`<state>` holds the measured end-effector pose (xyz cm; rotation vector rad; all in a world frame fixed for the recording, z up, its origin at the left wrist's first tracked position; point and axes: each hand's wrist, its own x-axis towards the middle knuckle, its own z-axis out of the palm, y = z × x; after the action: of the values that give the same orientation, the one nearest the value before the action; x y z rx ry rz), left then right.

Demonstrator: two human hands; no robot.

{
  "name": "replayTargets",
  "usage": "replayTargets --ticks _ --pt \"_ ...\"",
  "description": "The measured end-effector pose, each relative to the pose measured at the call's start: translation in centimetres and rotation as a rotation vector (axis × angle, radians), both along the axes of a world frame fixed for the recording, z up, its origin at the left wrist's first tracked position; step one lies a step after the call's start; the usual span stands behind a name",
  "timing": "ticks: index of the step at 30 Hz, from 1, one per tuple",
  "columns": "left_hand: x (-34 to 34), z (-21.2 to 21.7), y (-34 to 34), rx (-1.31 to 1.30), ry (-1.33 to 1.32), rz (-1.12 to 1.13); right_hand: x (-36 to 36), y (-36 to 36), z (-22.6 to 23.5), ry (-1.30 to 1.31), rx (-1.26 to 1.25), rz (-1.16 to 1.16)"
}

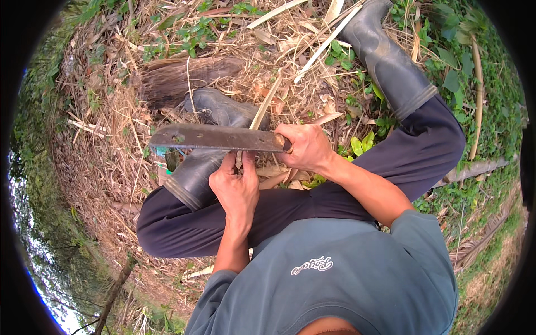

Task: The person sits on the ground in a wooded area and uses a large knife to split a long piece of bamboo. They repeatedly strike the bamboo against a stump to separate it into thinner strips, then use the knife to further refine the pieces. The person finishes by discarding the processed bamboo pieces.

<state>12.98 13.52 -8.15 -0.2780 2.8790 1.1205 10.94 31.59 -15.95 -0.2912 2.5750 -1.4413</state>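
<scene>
My right hand (307, 146) is closed round the short handle of a machete (215, 137). Its broad, dark blade points to the left, across the front of my body. Just below the blade, my left hand (237, 184) pinches a thin pale strip of split wood or bamboo (267, 102). The strip runs up and away past the far side of the blade. Part of it is hidden behind the blade, and whether the edge touches it I cannot tell. My left fingertips are close under the blade.
My legs are spread, in dark trousers and black rubber boots (391, 67), one boot (195, 176) lying under the blade's side. A weathered log (187, 78) rests beyond it. Long pale strips (326, 46) and dry leaves litter the ground, with green plants (452, 72) at the right.
</scene>
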Motion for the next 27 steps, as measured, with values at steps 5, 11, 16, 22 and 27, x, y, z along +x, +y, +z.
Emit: replayTargets --ticks 5,11,16,22,27 --pt "-1.8 0.8 1.5 0.036 -0.079 0.074 -1.1 0.3 -2.8 -0.160 -0.016 -0.096" --pt "-2.1 -0.1 1.5 0.000 0.044 -0.014 -1.0 0.6 -1.2 -0.035 0.040 -0.052" --pt "-2.9 1.0 2.8 0.024 -0.047 0.018 -2.5 4.3 -6.5 -0.429 0.169 -0.151" --pt "-2.5 0.4 2.2 0.010 -0.055 0.013 -1.9 3.0 -3.0 -0.166 0.083 0.006" --pt "-3.1 -0.3 1.7 0.140 -0.056 0.059 -4.5 6.3 -8.7 -0.416 0.308 -0.083"
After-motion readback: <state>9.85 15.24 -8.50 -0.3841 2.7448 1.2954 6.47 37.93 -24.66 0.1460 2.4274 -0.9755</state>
